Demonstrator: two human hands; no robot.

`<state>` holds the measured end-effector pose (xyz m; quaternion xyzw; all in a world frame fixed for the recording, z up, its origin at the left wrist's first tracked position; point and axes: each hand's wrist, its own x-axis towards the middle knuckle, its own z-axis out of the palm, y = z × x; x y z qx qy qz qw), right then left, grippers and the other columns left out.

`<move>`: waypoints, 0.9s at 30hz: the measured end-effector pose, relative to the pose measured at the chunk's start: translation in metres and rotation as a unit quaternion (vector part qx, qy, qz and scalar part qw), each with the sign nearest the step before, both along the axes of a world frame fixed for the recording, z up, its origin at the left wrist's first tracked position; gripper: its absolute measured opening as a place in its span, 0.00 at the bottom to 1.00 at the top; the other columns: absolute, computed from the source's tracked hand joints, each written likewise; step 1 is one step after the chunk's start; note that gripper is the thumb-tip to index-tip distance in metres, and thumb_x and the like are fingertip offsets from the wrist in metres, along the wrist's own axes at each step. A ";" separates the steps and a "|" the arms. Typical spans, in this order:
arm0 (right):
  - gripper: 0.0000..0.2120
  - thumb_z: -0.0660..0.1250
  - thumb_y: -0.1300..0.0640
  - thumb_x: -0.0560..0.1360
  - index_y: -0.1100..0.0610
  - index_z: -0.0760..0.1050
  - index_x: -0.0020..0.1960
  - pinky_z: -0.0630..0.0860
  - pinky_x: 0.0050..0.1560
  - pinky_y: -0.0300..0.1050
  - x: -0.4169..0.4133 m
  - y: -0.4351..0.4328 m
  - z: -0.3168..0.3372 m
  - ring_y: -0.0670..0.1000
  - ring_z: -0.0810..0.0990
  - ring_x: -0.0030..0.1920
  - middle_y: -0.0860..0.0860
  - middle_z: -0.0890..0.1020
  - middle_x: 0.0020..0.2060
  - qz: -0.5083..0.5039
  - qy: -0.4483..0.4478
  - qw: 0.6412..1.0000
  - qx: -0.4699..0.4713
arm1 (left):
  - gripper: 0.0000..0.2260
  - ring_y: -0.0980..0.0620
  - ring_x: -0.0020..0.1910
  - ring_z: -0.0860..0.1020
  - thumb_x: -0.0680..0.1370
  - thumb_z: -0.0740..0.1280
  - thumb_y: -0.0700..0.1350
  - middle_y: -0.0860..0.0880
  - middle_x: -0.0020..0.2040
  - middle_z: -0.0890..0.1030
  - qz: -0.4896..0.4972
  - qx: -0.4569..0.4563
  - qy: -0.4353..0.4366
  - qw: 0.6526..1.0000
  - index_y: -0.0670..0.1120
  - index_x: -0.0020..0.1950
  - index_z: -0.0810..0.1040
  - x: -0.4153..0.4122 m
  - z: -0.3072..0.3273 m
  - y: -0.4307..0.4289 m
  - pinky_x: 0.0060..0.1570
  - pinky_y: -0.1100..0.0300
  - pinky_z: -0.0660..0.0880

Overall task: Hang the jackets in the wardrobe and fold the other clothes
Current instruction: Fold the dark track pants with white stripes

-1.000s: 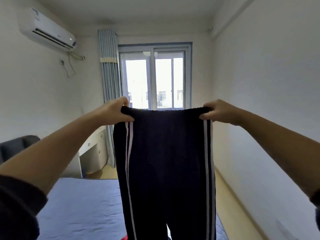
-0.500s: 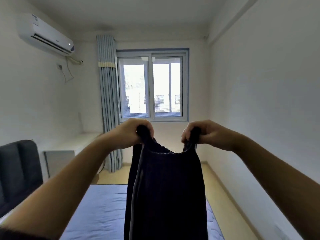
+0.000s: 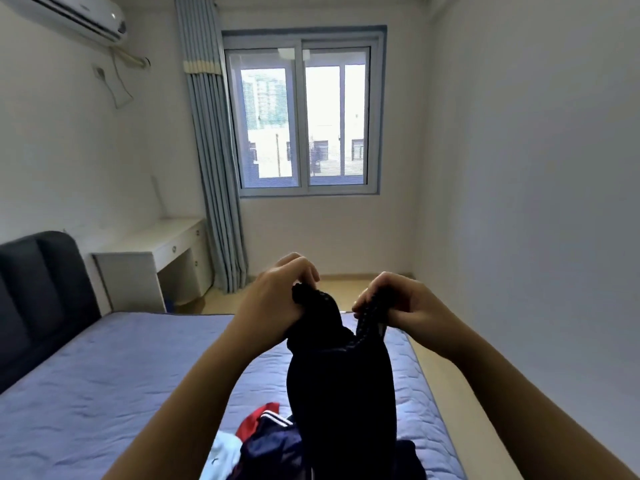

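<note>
- The dark navy ribbed-knit trousers are held in the air above the near part of the bed. They are gathered narrow at the waistband and hang as one column down to the lower edge of the view.
- The left hand is clamped on one bunched end of the waistband, with the fingers curled over the top of the fabric.
- The right hand is closed on the opposite end of the waistband, which is pinched between thumb and curled fingers.
- The two hands are held at about the same height, near together but not touching. The waistband edge sags in a short dip between them.
- A heap of loose garments in red, white and striped navy lies on the bed just left of the hanging trousers. Contact between the two cannot be determined.
- The bed with the lilac-blue quilted cover fills the lower left of the view. A dark grey padded headboard stands at its left end.
- A white desk with drawers is set against the left wall beyond the bed.
- A blue-grey pleated curtain hangs just beside a blue-framed sliding window.
- A white wall-mounted air-conditioning unit is fixed high on the left wall.
- A strip of pale wooden floor is seen beyond and to the right of the bed.
</note>
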<state>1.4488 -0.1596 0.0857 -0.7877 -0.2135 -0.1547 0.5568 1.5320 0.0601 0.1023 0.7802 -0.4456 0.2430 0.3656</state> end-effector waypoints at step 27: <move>0.26 0.51 0.64 0.63 0.42 0.73 0.52 0.74 0.51 0.46 -0.041 -0.037 -0.089 0.42 0.76 0.46 0.37 0.78 0.44 0.056 0.192 0.851 -0.485 | 0.18 0.57 0.58 0.77 0.75 0.67 0.55 0.51 0.61 0.78 -0.085 0.387 0.562 0.726 0.50 0.62 0.76 0.004 -0.122 0.049 0.62 0.62 0.71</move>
